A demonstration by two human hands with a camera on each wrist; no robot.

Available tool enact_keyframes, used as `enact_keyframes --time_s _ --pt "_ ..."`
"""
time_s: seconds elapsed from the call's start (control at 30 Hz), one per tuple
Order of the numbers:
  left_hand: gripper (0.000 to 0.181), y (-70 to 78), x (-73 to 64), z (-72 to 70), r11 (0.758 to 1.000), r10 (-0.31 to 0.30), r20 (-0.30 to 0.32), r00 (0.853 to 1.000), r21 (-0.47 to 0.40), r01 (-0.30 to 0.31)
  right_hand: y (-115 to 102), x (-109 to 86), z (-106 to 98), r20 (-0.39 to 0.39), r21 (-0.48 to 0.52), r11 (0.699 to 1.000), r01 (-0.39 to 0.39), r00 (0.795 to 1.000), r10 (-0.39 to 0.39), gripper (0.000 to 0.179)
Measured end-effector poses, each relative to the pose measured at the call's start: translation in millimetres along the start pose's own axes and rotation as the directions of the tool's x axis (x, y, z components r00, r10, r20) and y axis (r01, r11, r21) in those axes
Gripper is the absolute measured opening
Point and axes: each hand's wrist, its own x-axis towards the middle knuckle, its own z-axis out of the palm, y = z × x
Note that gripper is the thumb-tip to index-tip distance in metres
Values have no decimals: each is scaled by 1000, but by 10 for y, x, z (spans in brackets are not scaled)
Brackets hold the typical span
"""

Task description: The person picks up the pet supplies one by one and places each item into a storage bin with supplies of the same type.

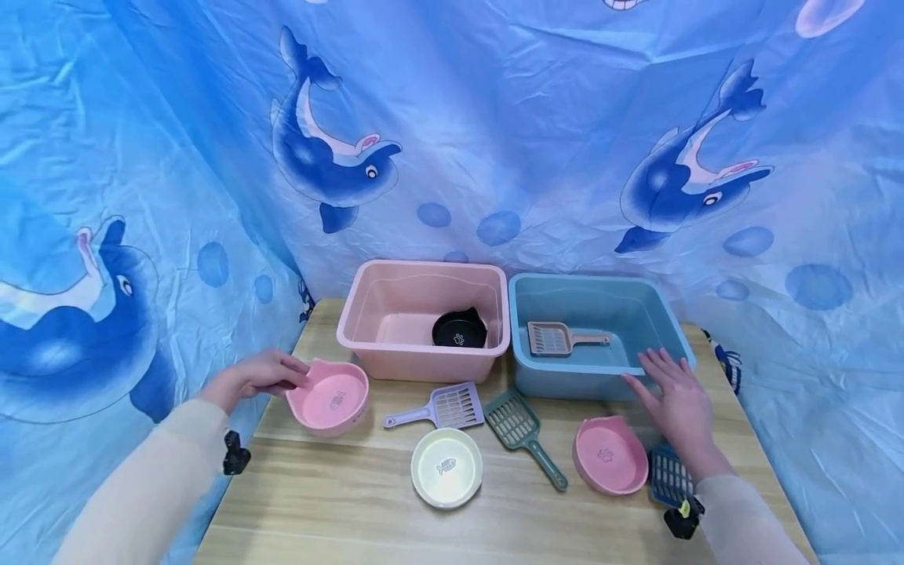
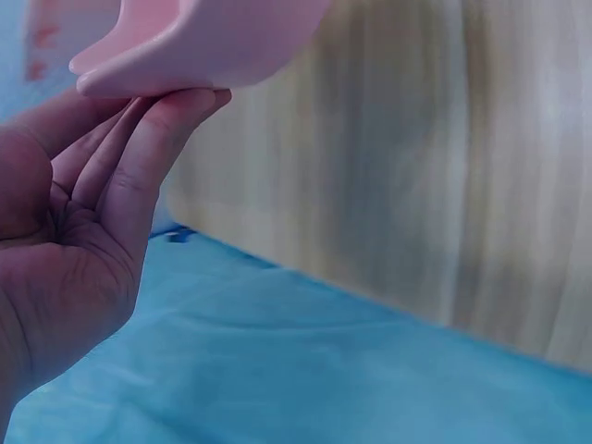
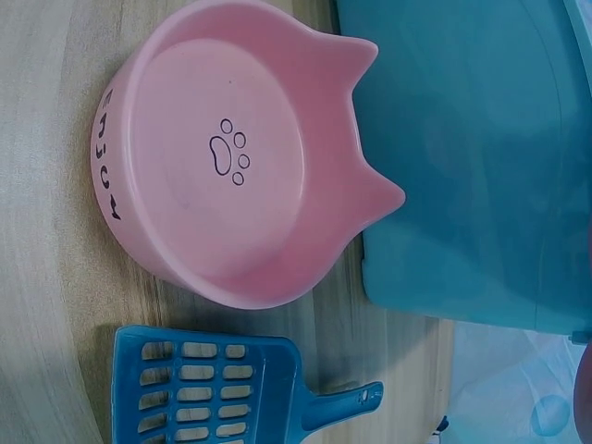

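My left hand (image 1: 263,372) pinches the left edge of a pink cat-eared bowl (image 1: 330,396) with a fish print, its fingertips (image 2: 190,104) at the bowl's wall in the left wrist view. The bowl is held up over the left of the table. Over the front right corner of the blue bin (image 1: 579,375), my right hand (image 1: 674,404) spreads its fingers and holds nothing. Below it lie another pink cat-eared bowl (image 3: 217,157) with a paw print and a dark blue slotted litter scoop (image 3: 208,388), partly hidden by the right arm in the head view.
A pink bin (image 1: 424,361) holding a black bowl (image 1: 459,329) stands beside the blue bin, where a pinkish scoop (image 1: 554,339) lies. In front are a purple scoop (image 1: 452,406), a green scoop (image 1: 515,420) and a cream bowl (image 1: 446,468). Dolphin-printed cloth (image 1: 459,157) hangs behind.
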Motion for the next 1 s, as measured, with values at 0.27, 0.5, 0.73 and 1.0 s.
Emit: enact_keyframes --time_s 0.27,0.5,0.73,1.0 --pt "46 480 -209 -182 996 48 45 998 71 -51 21 -88 -3 1 -9 1000 -26 1000 26 67" --pt "43 841 -295 -294 987 91 84 992 122 -101 36 -116 -10 -4 -9 999 -37 999 37 66" --pt "48 1269 -318 -382 973 102 78 992 201 -116 47 -104 -1 -13 -11 1000 -15 1000 15 66" --pt "48 1735 -204 -382 951 141 26 990 274 -143 12 -59 42 -49 2 1000 30 998 -30 65"
